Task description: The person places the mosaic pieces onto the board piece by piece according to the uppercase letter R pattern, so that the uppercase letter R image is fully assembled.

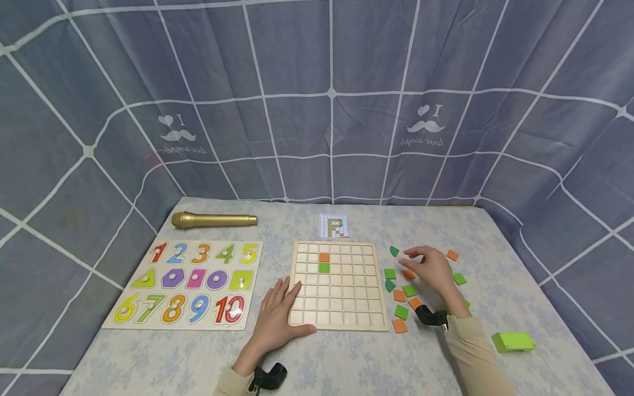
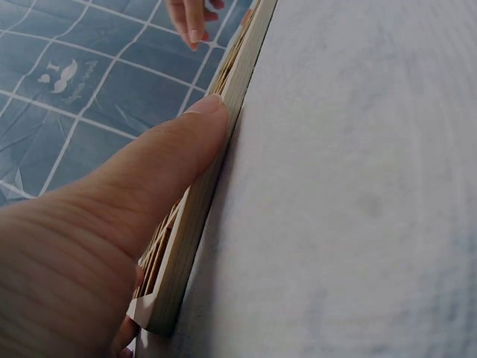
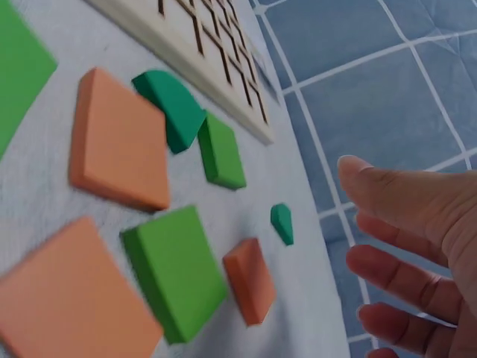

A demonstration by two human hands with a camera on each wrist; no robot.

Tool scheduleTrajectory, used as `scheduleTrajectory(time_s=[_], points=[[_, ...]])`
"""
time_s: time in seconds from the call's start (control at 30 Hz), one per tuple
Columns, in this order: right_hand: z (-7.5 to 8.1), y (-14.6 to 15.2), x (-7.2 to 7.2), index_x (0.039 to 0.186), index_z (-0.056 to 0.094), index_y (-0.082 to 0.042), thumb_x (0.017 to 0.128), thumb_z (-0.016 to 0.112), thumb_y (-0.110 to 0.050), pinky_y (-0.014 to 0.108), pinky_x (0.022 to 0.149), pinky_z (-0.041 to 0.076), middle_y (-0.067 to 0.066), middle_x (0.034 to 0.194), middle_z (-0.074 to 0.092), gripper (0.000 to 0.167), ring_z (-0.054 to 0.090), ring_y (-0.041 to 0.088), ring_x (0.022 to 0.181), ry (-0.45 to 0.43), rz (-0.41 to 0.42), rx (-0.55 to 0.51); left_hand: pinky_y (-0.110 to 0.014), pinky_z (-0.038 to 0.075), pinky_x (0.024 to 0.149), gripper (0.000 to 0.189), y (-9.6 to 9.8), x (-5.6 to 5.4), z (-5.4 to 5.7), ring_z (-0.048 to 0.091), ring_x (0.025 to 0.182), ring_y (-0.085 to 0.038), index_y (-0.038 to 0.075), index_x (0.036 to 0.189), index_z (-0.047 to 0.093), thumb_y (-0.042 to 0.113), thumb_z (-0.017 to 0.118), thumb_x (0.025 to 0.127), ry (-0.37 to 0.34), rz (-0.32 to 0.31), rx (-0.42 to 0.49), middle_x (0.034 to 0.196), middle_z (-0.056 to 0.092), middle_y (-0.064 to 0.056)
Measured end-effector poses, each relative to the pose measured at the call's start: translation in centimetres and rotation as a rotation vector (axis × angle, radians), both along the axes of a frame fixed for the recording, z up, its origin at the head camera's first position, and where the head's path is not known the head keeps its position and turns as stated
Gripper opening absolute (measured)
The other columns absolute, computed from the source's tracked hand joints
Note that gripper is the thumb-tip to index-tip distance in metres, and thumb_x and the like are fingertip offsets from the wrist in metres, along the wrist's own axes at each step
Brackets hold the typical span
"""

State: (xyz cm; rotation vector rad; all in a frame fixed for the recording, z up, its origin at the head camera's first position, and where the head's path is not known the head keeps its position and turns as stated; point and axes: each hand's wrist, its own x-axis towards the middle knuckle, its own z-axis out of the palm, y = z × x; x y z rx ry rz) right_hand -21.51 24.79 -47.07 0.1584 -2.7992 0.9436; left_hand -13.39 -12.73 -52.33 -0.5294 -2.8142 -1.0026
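A wooden grid board (image 1: 351, 294) lies in the middle of the table, with an orange square tile (image 1: 324, 257) directly above a green square tile (image 1: 324, 268) in its cells. My left hand (image 1: 275, 316) spreads around the board's near-left corner. In the left wrist view its thumb (image 2: 168, 153) rests against the board's side. My right hand (image 1: 433, 270) hovers over loose tiles right of the board, fingers apart and nothing between them. Near its fingertips are a dark green rounded piece (image 1: 394, 251) and an orange tile (image 1: 408, 274); more green tiles (image 3: 175, 272) lie around.
Behind the board lies a small pattern card (image 1: 334, 226). A number and shape puzzle board (image 1: 168, 291) occupies the left side, with a gold microphone (image 1: 215, 220) beyond it. At the right stands a bright green block (image 1: 513, 342). A grid-patterned curtain (image 1: 297, 132) encloses the table.
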Motion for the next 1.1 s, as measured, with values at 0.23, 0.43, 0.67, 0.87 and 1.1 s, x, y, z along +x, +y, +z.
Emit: scheduleTrajectory(time_s=[0.23, 0.43, 0.67, 0.87, 1.1], points=[[-0.5, 0.6, 0.0, 0.104, 0.071, -0.001, 0.083, 0.075, -0.03, 0.031, 0.051, 0.041, 0.012, 0.095, 0.066, 0.036, 0.052, 0.019, 0.067, -0.088, -0.041, 0.013, -0.057, 0.014, 0.108, 0.1, 0.0, -0.1, 0.0, 0.016, 0.138, -0.042, 0.004, 0.143, 0.042, 0.057, 0.079, 0.066, -0.011, 0.001, 0.009, 0.149, 0.027, -0.025], [-0.9, 0.6, 0.1, 0.105, 0.071, -0.001, 0.081, 0.076, -0.033, 0.032, 0.057, 0.045, 0.011, 0.093, 0.066, 0.041, 0.057, 0.022, 0.071, -0.166, -0.081, 0.017, -0.057, 0.013, 0.108, 0.1, -0.1, -0.1, 0.0, 0.015, 0.139, -0.041, 0.004, 0.143, 0.042, 0.058, 0.078, 0.066, -0.026, -0.003, 0.009, 0.149, 0.027, -0.024], [-1.2, 0.7, 0.5, 0.104, 0.069, 0.0, 0.08, 0.077, -0.034, 0.038, 0.064, 0.05, 0.012, 0.093, 0.066, 0.042, 0.061, 0.027, 0.081, -0.23, -0.081, -0.002, -0.057, 0.014, 0.107, 0.101, -0.1, -0.1, 0.0, 0.015, 0.138, -0.042, 0.004, 0.143, 0.042, 0.058, 0.078, 0.066, -0.014, -0.007, 0.008, 0.149, 0.027, -0.025], [-1.1, 0.6, 0.7, 0.091, 0.065, -0.001, 0.078, 0.078, -0.036, 0.036, 0.058, 0.045, 0.007, 0.079, 0.062, 0.04, 0.055, 0.021, 0.068, -0.281, -0.122, 0.048, -0.058, 0.013, 0.107, 0.1, 0.0, 0.0, 0.1, 0.015, 0.138, -0.043, 0.003, 0.143, 0.042, 0.057, 0.078, 0.067, -0.011, -0.007, 0.013, 0.149, 0.027, -0.025], [-0.6, 0.2, 1.1, 0.081, 0.064, -0.004, 0.077, 0.078, -0.039, 0.031, 0.051, 0.041, 0.005, 0.075, 0.062, 0.038, 0.054, 0.019, 0.062, -0.303, -0.178, 0.1, -0.057, 0.011, 0.109, 0.1, 0.0, 0.0, 0.3, 0.013, 0.139, -0.041, 0.004, 0.144, 0.04, 0.056, 0.078, 0.067, -0.041, -0.009, 0.004, 0.15, 0.025, -0.024]])
